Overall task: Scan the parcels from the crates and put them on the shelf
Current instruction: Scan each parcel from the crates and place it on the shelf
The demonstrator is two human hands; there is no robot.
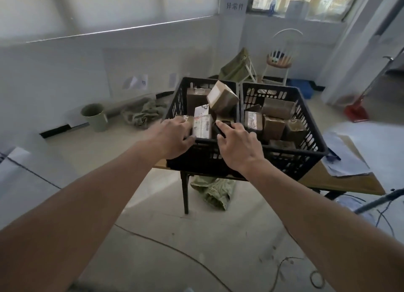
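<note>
Two black plastic crates stand side by side on a wooden table: the left crate [175, 108] and the right crate [310, 125], both holding several brown cardboard parcels. My left hand [173, 136] reaches over the left crate's near rim and its fingers curl round a small parcel [202, 126] with a white barcode label. My right hand [237, 146] grips a black handheld scanner [220, 127] just to the right of that parcel. A tilted brown parcel [222, 97] lies on top of the pile behind.
The table [323, 180] has papers [345, 156] at its right end. On the floor are a green bin [94, 116], crumpled sacks [142, 114], another sack under the table [212, 191] and loose cables [175, 248]. A chair [279, 60] and a red dustpan [356, 110] stand behind.
</note>
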